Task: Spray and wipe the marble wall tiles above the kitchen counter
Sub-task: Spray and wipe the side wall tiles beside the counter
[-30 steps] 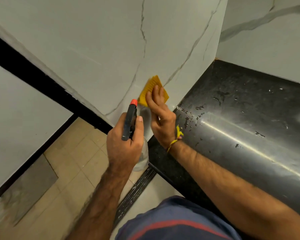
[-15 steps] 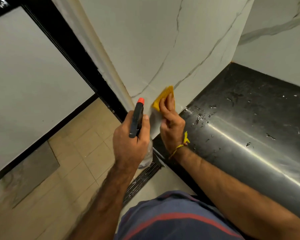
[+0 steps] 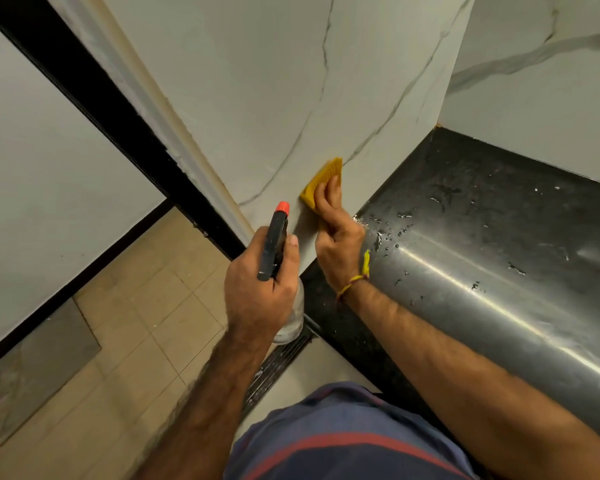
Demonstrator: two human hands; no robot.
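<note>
Head view: our right hand [image 3: 338, 233] presses a yellow cloth [image 3: 321, 183] flat-fingered on the wall tile [image 3: 257, 98] above the wet dark surface [image 3: 499, 237]; our left hand [image 3: 260, 289] grips the spray bottle [image 3: 274, 244] beside it.

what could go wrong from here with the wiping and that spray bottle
Droplets already sit on the dark counter below the tile, so more runoff may pool there. The right hand presses the yellow cloth low by the tile's edge, so upper areas might get missed. The spray bottle in the left hand could bump the wall.
</note>
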